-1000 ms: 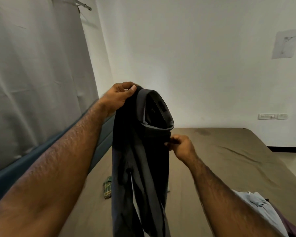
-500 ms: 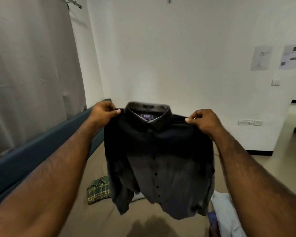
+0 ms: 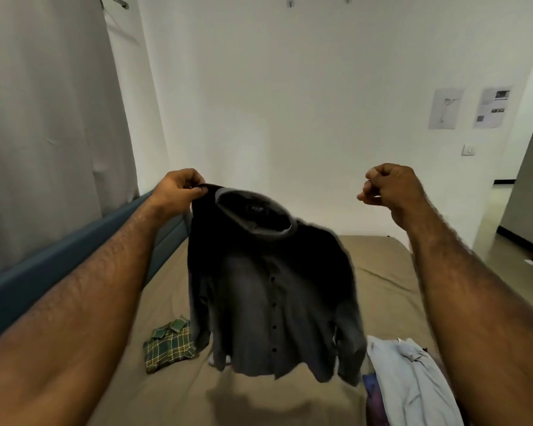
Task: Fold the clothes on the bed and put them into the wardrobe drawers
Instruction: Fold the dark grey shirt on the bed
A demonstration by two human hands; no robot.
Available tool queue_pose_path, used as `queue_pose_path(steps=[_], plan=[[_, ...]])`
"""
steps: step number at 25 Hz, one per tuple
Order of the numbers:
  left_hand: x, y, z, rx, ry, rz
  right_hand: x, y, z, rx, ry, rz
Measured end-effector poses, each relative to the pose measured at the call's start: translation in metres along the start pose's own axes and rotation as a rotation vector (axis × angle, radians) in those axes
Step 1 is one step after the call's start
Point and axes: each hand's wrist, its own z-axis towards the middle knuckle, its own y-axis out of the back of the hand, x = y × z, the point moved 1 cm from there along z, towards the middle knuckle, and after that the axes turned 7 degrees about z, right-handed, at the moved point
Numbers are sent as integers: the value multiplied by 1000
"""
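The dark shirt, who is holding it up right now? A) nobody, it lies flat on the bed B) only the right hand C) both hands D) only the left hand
D: the left hand pinches the dark shirt at one shoulder, while the right hand is curled in the air, holding nothing.
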Motion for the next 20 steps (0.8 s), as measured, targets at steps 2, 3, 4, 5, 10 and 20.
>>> queue_pose_path(steps=[2,3,4,5,10,20], plan=[[-11,-15,-6,111,-14,-145,-10,-16,-9,134,8,-39],[-21,-29,-8,145,-18,-138,-22,-30,-19,228,-8,-106],[-30,-44,-8,158,-26,-105,-37,-47,-29,319,-38,-181],[-37,-58,-6,148,-33,-59,-53,-64,-40,408,-78,-233],[-65,-71,9,-20,-101,176,-114,-116,-86,664,-212,-362],[-95,-33,12,48,-174,52,-142,-140,-88,565,-260,39]])
